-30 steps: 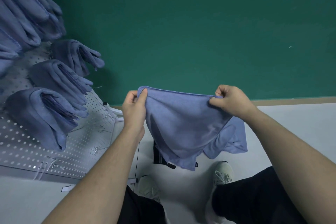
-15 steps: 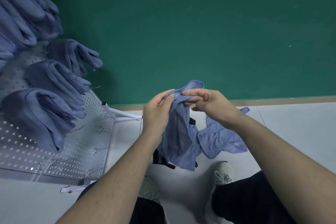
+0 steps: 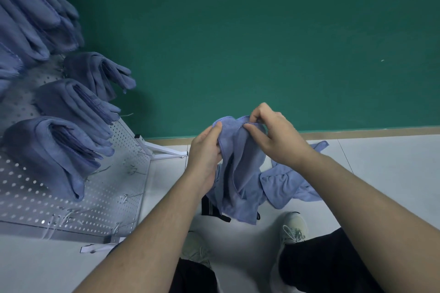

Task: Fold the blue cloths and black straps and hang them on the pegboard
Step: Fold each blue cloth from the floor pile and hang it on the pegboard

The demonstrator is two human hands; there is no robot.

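Two hands: left hand (image 3: 206,150), right hand (image 3: 273,135) fingers pinch one blue cloth (image 3: 238,169) | one cloth on floor (image 3: 285,185)

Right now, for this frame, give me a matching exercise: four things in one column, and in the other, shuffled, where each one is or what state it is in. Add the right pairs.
Things
1. held blue cloth
2. folded cloths
3. loose blue cloth
4. black strap

Places or states
A. hanging on the pegboard
B. lying crumpled on the floor, right of the held one
C. gripped by the left hand and pinched by the right hand
D. on the floor, partly hidden under hanging blue fabric

Pairs: 1-C, 2-A, 3-B, 4-D
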